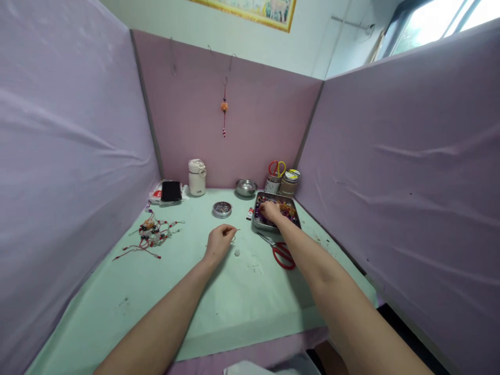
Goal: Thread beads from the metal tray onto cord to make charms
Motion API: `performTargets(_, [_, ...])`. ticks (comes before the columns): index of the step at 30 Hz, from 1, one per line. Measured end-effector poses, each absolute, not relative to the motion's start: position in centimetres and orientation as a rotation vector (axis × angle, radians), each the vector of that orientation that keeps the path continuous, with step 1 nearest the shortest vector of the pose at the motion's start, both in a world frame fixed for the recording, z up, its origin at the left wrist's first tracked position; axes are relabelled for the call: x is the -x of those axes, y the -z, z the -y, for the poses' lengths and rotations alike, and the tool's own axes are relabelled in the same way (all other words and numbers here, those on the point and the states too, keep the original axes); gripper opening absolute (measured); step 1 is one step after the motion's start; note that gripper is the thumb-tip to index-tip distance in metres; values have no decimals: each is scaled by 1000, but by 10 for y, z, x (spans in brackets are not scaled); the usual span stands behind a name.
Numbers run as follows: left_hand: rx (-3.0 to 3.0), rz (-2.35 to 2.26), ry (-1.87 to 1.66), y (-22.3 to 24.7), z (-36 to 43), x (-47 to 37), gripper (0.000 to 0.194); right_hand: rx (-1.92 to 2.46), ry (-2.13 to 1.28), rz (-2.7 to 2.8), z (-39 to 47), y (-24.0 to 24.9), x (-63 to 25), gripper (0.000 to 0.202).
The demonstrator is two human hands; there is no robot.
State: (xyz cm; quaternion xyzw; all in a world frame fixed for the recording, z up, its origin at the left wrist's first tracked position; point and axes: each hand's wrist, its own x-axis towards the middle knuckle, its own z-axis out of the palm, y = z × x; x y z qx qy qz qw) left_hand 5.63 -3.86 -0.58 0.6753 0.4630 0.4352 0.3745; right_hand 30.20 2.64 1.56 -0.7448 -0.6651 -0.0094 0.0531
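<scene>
My left hand (pixel 221 240) is pinched shut on a thin cord (pixel 238 229) above the middle of the green cloth. Near it on the cloth lies a small clear bead (pixel 237 252). My right hand (pixel 270 211) reaches into a metal tray (pixel 265 226) of mixed beads, fingertips down among them; whatever they hold is hidden. Red-handled scissors (pixel 284 255) lie beneath my right forearm, blades toward the tray. Just left of the tray is a small red and white item (pixel 250 213).
A round tin of small beads (pixel 222 209), a steel bowl (pixel 246 188), a white flask (pixel 197 177) and jars (pixel 289 183) stand farther back. Beaded cords (pixel 152 233) lie at left, near a black item (pixel 171 191). A beaded ornament (pixel 224 107) hangs behind.
</scene>
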Motion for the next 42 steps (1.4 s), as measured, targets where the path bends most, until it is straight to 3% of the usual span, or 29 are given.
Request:
performTargets(14, [-1680, -1185, -1181, 1, 39, -55, 24, 2033, 65, 1786, -8, -35, -301, 22])
performTargets(17, [-1651, -1193, -1223, -2, 40, -54, 24, 1715, -92, 1589, 14, -39, -279, 19])
performTargets(21, [-1609, -1210, -1266, -4, 40, -52, 25, 1334, -564, 1394, 48, -24, -232, 18])
performTargets(26, [-1585, -1222, -1273, -3, 39, -52, 25, 1172, -937, 1126, 66, 0, -200, 24])
performTargets(42, [-1638, -1192, -1266, -3, 44, -55, 23, 1172, -955, 1092, 67, 9, -197, 27])
